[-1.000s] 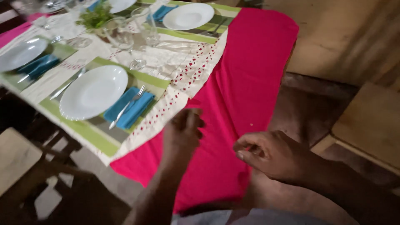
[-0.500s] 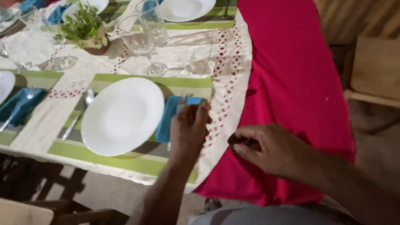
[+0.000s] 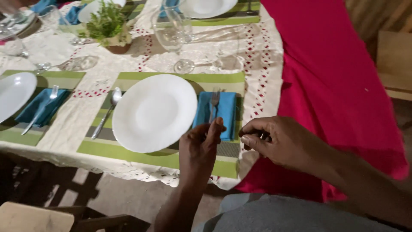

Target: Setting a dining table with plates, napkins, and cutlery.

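The left hand (image 3: 199,146) is pinching the handle of a silver metal fork (image 3: 213,105) lying on the folded blue cloth napkin (image 3: 216,114) just right of the round white plate (image 3: 153,112). The right hand (image 3: 281,144) is hovering curled beside the napkin; what it is pinching cannot be told. Squaring the fork parallel to the plate's edge appears advisable.

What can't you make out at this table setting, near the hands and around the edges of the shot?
- Head view: the fork handle's lower end is hidden behind the left hand.
- The right hand curls over something dark; its own fingers hide what it is.
- The side plate is cut off by the left edge, and the far plate by the top edge.
- The wine glass is clear, so whether it holds anything cannot be told.
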